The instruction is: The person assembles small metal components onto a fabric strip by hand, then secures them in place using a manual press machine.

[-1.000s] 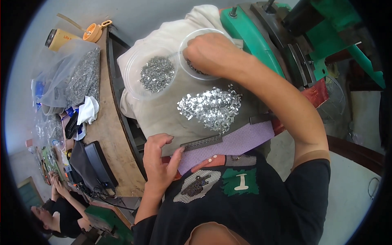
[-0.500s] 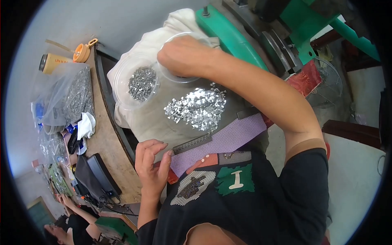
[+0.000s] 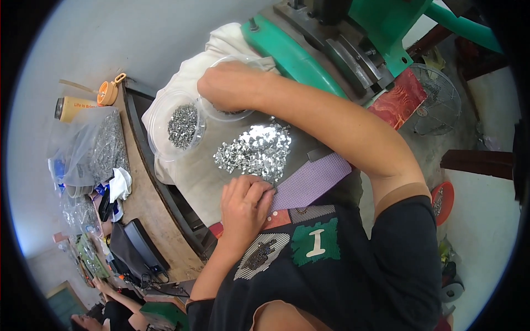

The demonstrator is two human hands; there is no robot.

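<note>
Clear tub (image 3: 157, 132) w/ grey metal bits (image 3: 183, 126). R hand (image 3: 229, 85) in mouth of 2nd tub (image 3: 219, 115), fingertips hidden, can't tell grip. L hand (image 3: 244, 204), well apart from R, fingers bent, at near edge of shiny flake pile (image 3: 257, 150); hold unclear. Purple strip (image 3: 312, 179) to R.

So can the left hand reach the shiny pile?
Probably yes: the left hand is close by the near edge of the shiny pile, and nothing seems to stand between them.
</note>
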